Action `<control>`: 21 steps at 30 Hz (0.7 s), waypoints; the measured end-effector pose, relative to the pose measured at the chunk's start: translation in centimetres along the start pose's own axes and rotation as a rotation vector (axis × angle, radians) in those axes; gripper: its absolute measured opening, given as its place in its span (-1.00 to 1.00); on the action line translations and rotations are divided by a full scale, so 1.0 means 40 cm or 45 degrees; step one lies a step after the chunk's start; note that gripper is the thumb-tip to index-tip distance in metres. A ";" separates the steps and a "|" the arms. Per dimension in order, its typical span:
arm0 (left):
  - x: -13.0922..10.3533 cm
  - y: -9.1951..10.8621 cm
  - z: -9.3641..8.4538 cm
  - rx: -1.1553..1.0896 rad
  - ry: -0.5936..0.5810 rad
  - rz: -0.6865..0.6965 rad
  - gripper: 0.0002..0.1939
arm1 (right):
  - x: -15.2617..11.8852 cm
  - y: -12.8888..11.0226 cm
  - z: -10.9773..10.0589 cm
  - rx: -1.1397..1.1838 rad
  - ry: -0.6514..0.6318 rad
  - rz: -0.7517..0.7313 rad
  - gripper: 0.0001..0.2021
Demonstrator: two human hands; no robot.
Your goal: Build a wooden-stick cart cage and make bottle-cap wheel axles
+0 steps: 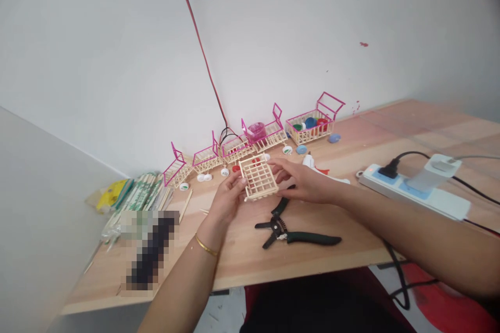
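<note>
A small basket frame of pale wooden sticks [258, 177], with a lattice face, is held up over the table between both hands. My left hand [230, 190] grips its left edge, thumb on the near side. My right hand [295, 181] has its fingers on the right edge, partly hidden behind the frame. Below the right hand lies a pair of dark-handled wire strippers [276, 226], jaws spread to the left. Just behind sits a row of little stick carts with pink rims, one carrying a pink cup [257, 131].
A cart with coloured caps [310, 124] stands by the wall. Loose bottle caps [301, 150] lie in front. A white glue gun [308, 161] is partly behind my right hand. At right is a power strip [417, 192]; at left, bagged sticks [136, 195] and a pixelated patch.
</note>
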State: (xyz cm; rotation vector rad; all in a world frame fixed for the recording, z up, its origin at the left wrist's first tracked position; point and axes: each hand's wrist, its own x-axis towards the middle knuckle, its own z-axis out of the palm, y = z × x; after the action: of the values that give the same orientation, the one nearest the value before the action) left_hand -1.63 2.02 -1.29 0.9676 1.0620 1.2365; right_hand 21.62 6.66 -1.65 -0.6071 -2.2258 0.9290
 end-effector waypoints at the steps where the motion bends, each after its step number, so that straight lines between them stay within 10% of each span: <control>1: 0.001 -0.001 0.000 0.000 -0.002 -0.006 -0.52 | 0.000 0.000 0.001 -0.003 -0.005 0.009 -0.30; 21: 0.029 -0.059 -0.016 0.098 0.043 0.053 -0.61 | 0.015 0.021 0.008 -0.151 -0.016 0.073 -0.45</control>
State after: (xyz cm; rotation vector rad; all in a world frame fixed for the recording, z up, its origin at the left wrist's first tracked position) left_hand -1.66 2.96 -3.84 1.0349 1.1280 1.2574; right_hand 21.10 7.42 -2.22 -0.7242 -2.2976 0.8356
